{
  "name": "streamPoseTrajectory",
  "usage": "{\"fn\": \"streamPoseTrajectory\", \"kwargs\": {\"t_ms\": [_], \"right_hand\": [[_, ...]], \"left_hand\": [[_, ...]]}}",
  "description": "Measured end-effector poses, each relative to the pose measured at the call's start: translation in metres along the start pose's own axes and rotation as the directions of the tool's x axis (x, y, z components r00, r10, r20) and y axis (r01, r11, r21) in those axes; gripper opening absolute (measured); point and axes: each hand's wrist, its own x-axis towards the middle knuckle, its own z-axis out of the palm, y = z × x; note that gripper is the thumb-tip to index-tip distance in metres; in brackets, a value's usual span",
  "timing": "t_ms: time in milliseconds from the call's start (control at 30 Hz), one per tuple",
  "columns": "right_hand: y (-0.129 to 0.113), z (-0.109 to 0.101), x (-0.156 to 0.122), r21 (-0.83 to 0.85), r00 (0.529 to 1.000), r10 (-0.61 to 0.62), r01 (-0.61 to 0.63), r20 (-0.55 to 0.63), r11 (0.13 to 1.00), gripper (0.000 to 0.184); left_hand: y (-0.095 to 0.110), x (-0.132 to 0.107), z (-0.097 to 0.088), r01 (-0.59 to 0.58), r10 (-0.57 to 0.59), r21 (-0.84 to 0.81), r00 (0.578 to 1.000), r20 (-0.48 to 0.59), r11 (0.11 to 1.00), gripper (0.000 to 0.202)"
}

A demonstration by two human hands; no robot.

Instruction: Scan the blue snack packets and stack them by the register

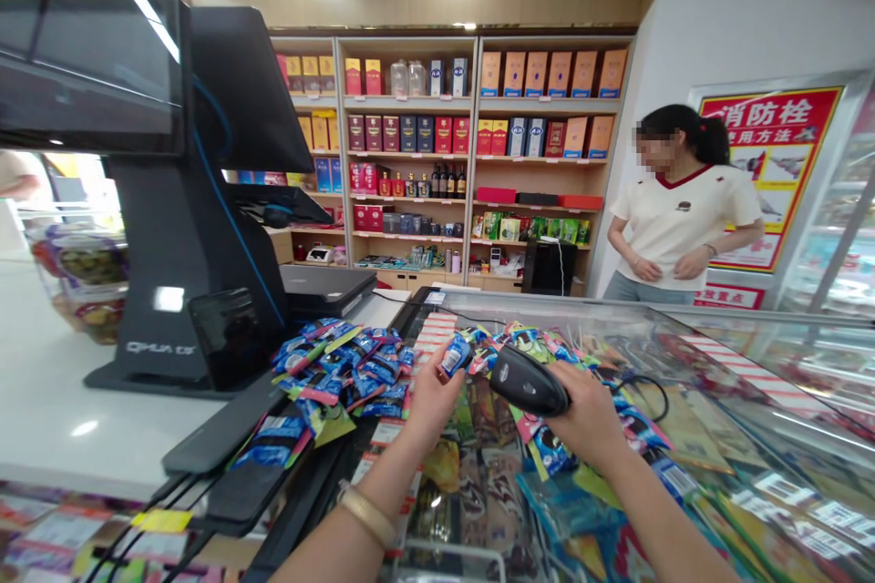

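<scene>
Left fingers [437,380] are clenching a small blue packet [456,355], pinching it upright at the fingertips; its shiny foil is catching the light, and its label is too small to read. Right fingers [564,380] are grasping a black handheld barcode scanner [526,381] round its smooth, rounded plastic body, w/ its nose pointing L at the packet and sitting just beside it; I can't tell if they're touching. Both hands are working right above a glass-topped table [766,355], and a black cable [648,380] is looping just R of the right fingers. Loose foil snack packets [567,483] are lying under and around the fingers, crinkly and multicoloured, w/ flat printed sachets [711,428] spreading further R. Just L of the left fingers, a heap of blue-and-yellow packets [342,373] is sitting on the table's edge, next to a black POS terminal [178,200] w/ a tilted screen on an angular stand. A gold bracelet [367,515] is circling the left wrist, below the fingers. Well ahead of the fingers, a co-worker [684,219] in a cream top is standing beside the table, w/ boxed goods lining wooden shelves [410,155] behind.
</scene>
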Motion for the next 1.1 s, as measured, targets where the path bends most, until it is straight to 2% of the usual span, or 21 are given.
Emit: {"fn": "streamPoseTrajectory", "kwargs": {"t_ms": [67, 167, 367, 500, 633, 733, 767, 833, 900, 967, 1033, 1100], "right_hand": [[-0.003, 0.000, 0.000, 0.011, 1.000, -0.008, 0.008, 0.021, 1.000, 0.021], [-0.007, 0.001, 0.000, 0.029, 0.998, -0.007, 0.006, 0.057, 1.000, 0.020], [-0.008, 0.003, -0.001, 0.019, 0.996, 0.000, -0.002, 0.089, 1.000, 0.017], [-0.009, 0.003, 0.000, 0.026, 0.996, 0.000, -0.003, 0.084, 1.000, 0.017], [-0.007, 0.002, -0.001, 0.010, 0.999, -0.003, 0.002, 0.050, 1.000, 0.018], [-0.001, 0.001, -0.003, 0.003, 1.000, -0.003, 0.003, 0.018, 1.000, 0.017], [0.001, 0.002, -0.004, 0.003, 1.000, -0.005, 0.005, 0.009, 1.000, 0.017], [0.006, 0.003, -0.005, -0.004, 1.000, -0.009, 0.009, -0.005, 1.000, 0.017], [0.010, 0.004, -0.007, -0.009, 1.000, -0.013, 0.013, -0.007, 1.000, 0.016], [0.012, 0.005, -0.008, -0.014, 1.000, -0.011, 0.011, -0.005, 1.000, 0.017], [0.013, 0.005, -0.008, -0.018, 1.000, -0.010, 0.010, -0.003, 1.000, 0.016], [0.013, 0.004, -0.008, -0.016, 1.000, -0.014, 0.014, -0.008, 1.000, 0.015]], "left_hand": [[-0.003, 0.000, -0.001, -0.083, 0.084, 0.189, 0.996, 0.003, 0.978, 0.055], [-0.006, -0.001, -0.002, -0.146, 0.149, 0.345, 0.989, 0.019, 0.927, 0.059], [-0.010, -0.002, -0.003, -0.175, 0.178, 0.464, 0.983, 0.037, 0.869, 0.058], [-0.010, -0.003, -0.003, -0.175, 0.171, 0.453, 0.984, 0.051, 0.874, 0.059], [-0.004, -0.001, -0.002, -0.135, 0.146, 0.306, 0.989, -0.014, 0.942, 0.044], [0.011, 0.005, -0.006, -0.125, 0.121, -0.017, 0.981, -0.152, 0.992, 0.029], [0.018, 0.007, -0.009, -0.128, 0.094, -0.164, 0.975, -0.199, 0.978, 0.026], [0.034, 0.013, -0.018, -0.142, 0.017, -0.426, 0.959, -0.284, 0.893, 0.022], [0.050, 0.019, -0.028, -0.180, -0.054, -0.577, 0.930, -0.364, 0.797, 0.013], [0.062, 0.023, -0.039, -0.239, -0.118, -0.642, 0.880, -0.461, 0.729, 0.003], [0.069, 0.026, -0.049, -0.283, -0.179, -0.667, 0.826, -0.535, 0.689, 0.007], [0.071, 0.027, -0.056, -0.291, -0.229, -0.675, 0.789, -0.570, 0.677, 0.006]]}}
